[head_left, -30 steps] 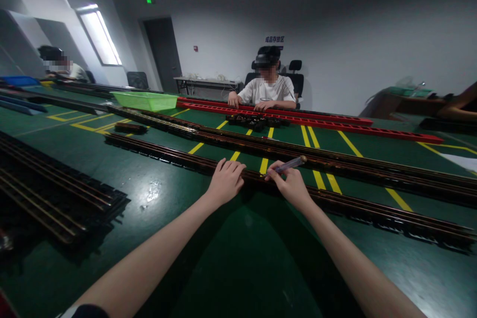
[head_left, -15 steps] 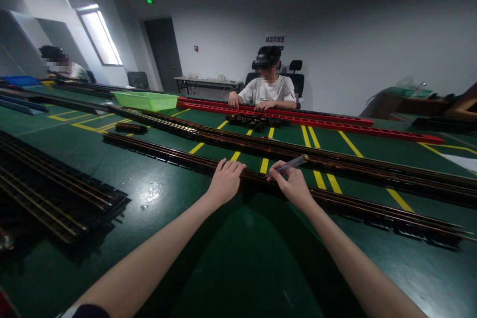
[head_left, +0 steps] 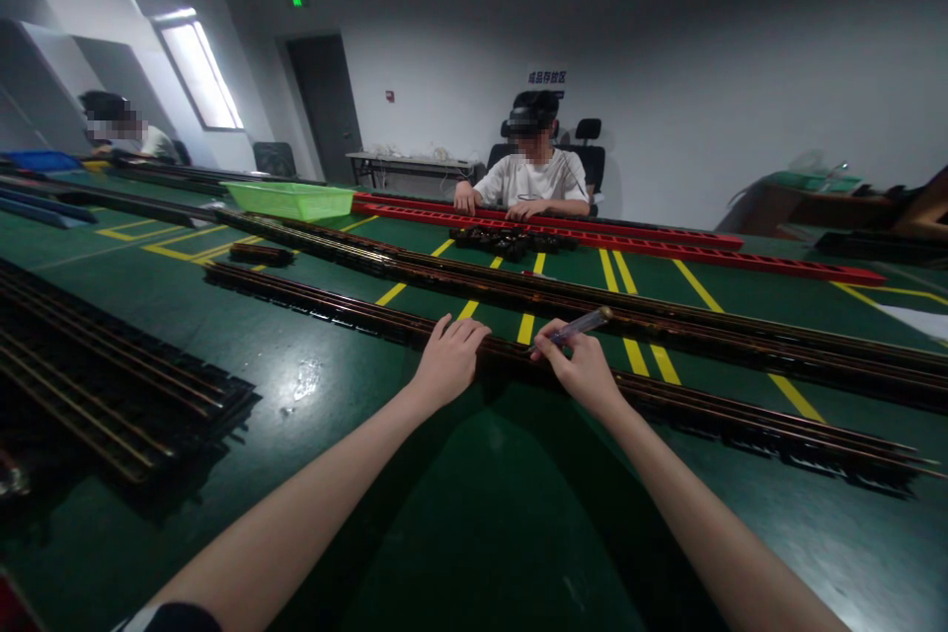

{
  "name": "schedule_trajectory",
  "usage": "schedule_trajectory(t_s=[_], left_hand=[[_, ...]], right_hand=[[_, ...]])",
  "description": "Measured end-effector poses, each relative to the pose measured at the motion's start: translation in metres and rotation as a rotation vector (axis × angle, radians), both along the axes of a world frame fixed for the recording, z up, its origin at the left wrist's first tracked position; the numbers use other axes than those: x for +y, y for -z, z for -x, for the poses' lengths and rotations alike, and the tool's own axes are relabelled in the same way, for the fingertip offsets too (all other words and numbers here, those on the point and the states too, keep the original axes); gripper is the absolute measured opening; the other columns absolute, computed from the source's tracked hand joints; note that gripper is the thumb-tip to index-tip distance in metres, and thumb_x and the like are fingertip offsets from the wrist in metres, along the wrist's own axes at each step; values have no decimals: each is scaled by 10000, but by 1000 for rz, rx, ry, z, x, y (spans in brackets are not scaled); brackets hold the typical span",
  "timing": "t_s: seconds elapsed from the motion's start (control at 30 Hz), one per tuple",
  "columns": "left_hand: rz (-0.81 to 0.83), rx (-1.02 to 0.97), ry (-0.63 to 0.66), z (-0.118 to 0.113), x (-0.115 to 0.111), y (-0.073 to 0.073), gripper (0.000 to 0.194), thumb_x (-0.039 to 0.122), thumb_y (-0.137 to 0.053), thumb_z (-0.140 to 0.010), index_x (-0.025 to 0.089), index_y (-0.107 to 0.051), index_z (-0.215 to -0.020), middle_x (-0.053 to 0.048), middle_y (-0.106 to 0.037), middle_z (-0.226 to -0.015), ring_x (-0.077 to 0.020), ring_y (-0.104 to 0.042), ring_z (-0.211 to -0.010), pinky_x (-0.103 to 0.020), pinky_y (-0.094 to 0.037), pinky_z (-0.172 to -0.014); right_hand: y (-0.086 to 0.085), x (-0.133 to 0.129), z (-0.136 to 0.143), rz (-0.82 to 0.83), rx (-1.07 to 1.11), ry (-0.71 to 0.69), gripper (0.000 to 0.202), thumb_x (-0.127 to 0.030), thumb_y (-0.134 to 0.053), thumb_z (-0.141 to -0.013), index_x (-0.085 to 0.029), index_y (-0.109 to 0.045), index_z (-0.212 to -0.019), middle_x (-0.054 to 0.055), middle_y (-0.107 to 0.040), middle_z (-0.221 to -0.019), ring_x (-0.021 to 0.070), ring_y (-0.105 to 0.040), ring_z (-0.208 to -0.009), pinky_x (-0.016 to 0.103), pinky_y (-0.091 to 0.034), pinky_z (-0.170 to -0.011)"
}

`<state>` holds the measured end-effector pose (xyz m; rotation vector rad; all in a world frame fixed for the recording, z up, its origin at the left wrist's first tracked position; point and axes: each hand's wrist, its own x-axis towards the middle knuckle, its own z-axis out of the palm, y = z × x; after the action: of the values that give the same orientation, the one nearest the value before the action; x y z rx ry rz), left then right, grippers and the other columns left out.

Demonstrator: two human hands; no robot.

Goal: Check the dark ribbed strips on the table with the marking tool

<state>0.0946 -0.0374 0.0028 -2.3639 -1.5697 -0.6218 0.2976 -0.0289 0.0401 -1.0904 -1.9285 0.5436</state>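
Note:
A long black strip with copper-coloured metal bars [head_left: 333, 303] lies across the green table in front of me. My left hand [head_left: 448, 357] rests on it near the middle, fingers bent over its far edge; the thumb is hidden. To the right, my right hand [head_left: 579, 363] is closed around a slim screwdriver [head_left: 585, 324] with a clear, purplish handle. The handle leans up to the right, and the tool's lower end points down at the strip between my hands. Its tip is too small to make out.
A second long barred strip [head_left: 681, 324] runs behind mine. Several more strips [head_left: 111, 365] lie at left. A short piece [head_left: 261, 255], a green basket [head_left: 292, 200] and red rails [head_left: 652, 244] are farther back. A co-worker [head_left: 533, 180] sits opposite; another person is far left.
Hardly anything differs. Both hands keep their places on the strip and the screwdriver, and the view has shifted very slightly.

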Motion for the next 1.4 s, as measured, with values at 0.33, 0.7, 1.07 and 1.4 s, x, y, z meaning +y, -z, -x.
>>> schedule_trajectory(t_s=[0.33,0.7,1.07,1.4], left_hand=[[39,-21,75,2,2,-1,433,43,-344,-838,173,-535,-1204,-52,-595,-1231,-192,-501,-1169,-418,-288,-1078],[70,-61,77,1,1,-6,318,220,-442,-856,181,-543,-1155,-57,-615,-1176,-212,-526,-1085,-411,-332,-1003],[30,-5,20,-2,1,-6,341,460,-496,-856,178,-545,-1040,-67,-630,-1079,-225,-551,-1007,-394,-358,-940],[6,-1,-23,-3,-1,-3,284,365,-512,-858,179,-533,-1072,-66,-629,-1096,-231,-538,-1050,-404,-327,-984]], right_hand=[[2,2,-1,9,2,-12,158,-293,-479,-824,-215,-546,-703,38,-689,-646,222,-663,-701,315,-462,-685],[5,2,-1,21,-5,-3,165,-307,-447,-846,-221,-512,-721,45,-682,-666,223,-653,-685,316,-452,-657],[3,0,3,16,-8,-3,147,-271,-460,-843,-223,-512,-715,30,-681,-648,211,-655,-670,299,-455,-647],[1,-1,5,12,-6,-20,122,-243,-487,-829,-221,-520,-714,34,-693,-674,214,-658,-707,307,-449,-699]])
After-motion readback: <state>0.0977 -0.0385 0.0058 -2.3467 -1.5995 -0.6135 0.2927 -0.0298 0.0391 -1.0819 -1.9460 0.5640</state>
